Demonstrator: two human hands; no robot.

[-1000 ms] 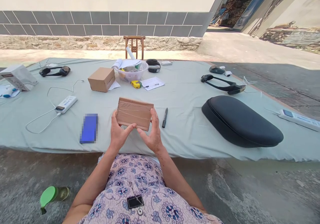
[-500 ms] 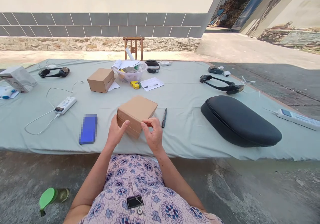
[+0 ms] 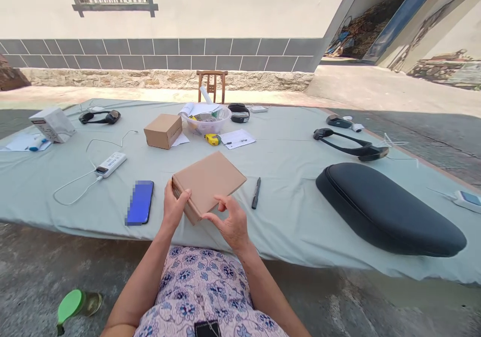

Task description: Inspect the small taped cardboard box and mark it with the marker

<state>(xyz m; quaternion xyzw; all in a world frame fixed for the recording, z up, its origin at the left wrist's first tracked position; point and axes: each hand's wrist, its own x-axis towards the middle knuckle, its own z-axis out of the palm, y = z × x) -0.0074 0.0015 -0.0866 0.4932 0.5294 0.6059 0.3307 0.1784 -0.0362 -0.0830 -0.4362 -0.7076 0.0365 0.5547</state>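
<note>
cardboard box (image 3: 209, 182) sits at the near edge of the table (image 3: 285, 151), tipped so its plain top face tilts up toward the camera, near-left corner low. left hand (image 3: 174, 207) wraps that left end, thumb on the side wall, fingers curled under — a firm grasp on the box. right hand (image 3: 232, 222) is at the near long edge, thumb + index pinched close at the rim; can't tell if they've caught tape or a flap or just touch the card, so i read it as a light pinch on the box edge.

my take on doing this well: keep the left hand as the anchor, squeeze the end walls not the top so the lid doesn't bow. let the right fingertips work along the seam w/ small moves, nail under the edge rather than pulling hard. keep the box over the cloth, not past the table lip, so a slip lands soft.

around it: black pen (image 3: 256, 192) just right of the box, blue phone (image 3: 140, 202) to the left, both apart from it. further back a second small box (image 3: 163, 130), a clear bowl (image 3: 209, 119), tape measure (image 3: 213, 139). big black case (image 3: 387, 209) well off to the right.
</note>
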